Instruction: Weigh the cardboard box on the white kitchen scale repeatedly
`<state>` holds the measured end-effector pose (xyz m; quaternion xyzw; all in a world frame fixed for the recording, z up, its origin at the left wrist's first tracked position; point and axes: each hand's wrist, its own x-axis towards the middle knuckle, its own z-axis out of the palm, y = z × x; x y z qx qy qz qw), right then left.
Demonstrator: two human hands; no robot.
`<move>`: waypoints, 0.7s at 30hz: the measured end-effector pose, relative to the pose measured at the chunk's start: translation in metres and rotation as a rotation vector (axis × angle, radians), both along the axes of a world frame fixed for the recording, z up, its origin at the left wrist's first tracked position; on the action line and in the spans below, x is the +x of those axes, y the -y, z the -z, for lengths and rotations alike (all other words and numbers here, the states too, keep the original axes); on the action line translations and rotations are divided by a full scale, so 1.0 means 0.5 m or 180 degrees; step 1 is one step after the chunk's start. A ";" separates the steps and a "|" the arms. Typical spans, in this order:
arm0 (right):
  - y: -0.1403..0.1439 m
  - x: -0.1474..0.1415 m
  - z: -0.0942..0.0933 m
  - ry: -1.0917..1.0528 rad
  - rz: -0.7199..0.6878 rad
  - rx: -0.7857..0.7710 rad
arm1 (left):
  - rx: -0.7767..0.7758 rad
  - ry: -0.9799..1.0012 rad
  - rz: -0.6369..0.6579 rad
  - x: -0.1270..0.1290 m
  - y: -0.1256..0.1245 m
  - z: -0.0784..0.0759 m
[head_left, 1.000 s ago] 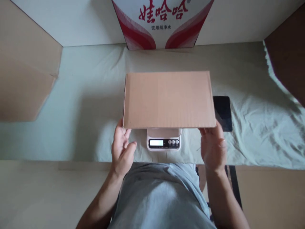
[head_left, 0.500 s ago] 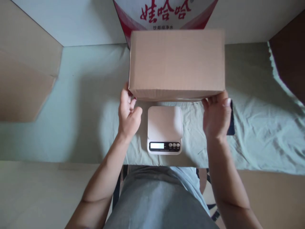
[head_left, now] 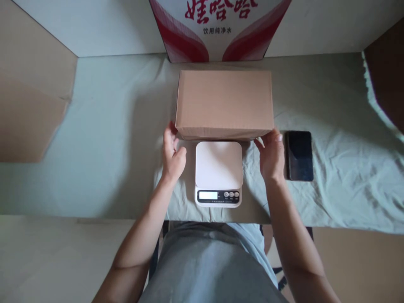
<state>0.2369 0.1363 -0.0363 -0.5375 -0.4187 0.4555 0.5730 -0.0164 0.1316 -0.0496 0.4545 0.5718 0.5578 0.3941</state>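
Note:
A closed brown cardboard box [head_left: 224, 100] lies behind the kitchen scale, on or just above the cloth; its underside is hidden. My left hand [head_left: 173, 155] holds its near left corner, with the fingers round the edge. At the near right corner my right hand [head_left: 272, 155] grips the box, fingertips partly under it. Between my forearms sits the white digital kitchen scale [head_left: 219, 166], its display lit and nothing on its plate.
A black phone [head_left: 299, 155] lies right of my right hand on the green cloth [head_left: 104, 126]. Behind stands a white and red printed carton [head_left: 217, 42]. Cardboard [head_left: 31, 113] rises at the left, and a dark brown panel [head_left: 388, 80] at the right.
The cardboard box has come down and looks smaller, with both hands still on it. My right hand has moved inward, uncovering the phone. More of the printed carton shows behind.

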 end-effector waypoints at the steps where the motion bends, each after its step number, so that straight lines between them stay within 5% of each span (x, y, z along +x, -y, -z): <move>1: -0.001 0.005 0.008 -0.0024 0.0037 -0.0071 | -0.0049 0.0006 -0.0078 -0.005 0.003 0.011; 5: -0.005 0.021 0.033 -0.0232 0.0125 -0.0231 | -0.0045 0.0116 -0.0147 -0.026 0.013 0.048; 9: -0.005 0.026 0.033 -0.0223 0.0106 -0.0223 | -0.0117 0.0213 -0.0144 -0.039 0.013 0.051; 17: -0.014 -0.007 -0.007 -0.0215 -0.0133 -0.0097 | 0.0248 0.0322 0.0333 -0.019 -0.027 0.010; 21: -0.033 -0.014 -0.046 -0.0045 -0.0147 0.0026 | 0.0385 0.0191 0.0399 0.000 -0.043 -0.046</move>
